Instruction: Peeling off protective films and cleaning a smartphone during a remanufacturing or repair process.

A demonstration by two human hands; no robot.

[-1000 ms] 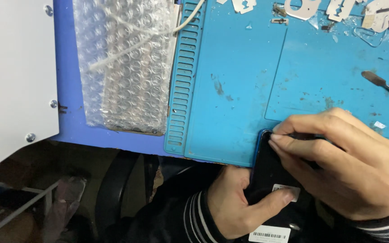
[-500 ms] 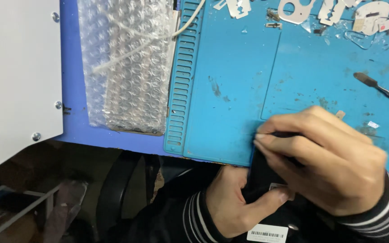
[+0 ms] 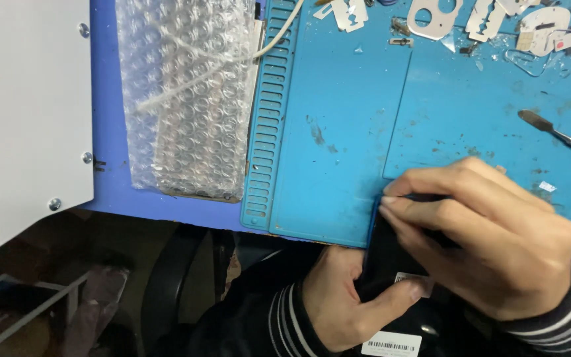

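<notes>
A black phone-like device (image 3: 391, 254) sticks out over the near edge of the blue work mat (image 3: 345, 106). My left hand (image 3: 345, 304) grips its lower end from below, the thumb pressed on a small white label. My right hand (image 3: 490, 238) lies over the top of it, fingertips pinched at its upper left corner. Most of the device is hidden under my right hand.
A sheet of bubble wrap (image 3: 190, 99) lies on the blue table left of the mat, with a white cable (image 3: 279, 33) across it. A metal spudger (image 3: 560, 135) lies at the right. Several small metal parts (image 3: 484, 20) sit along the far edge. A white panel (image 3: 24, 112) stands at left.
Both hands with the device have kept their grip; the view has shifted slightly, so they sit a little lower and more left in frame. My right fingertips stay at the device's corner.
</notes>
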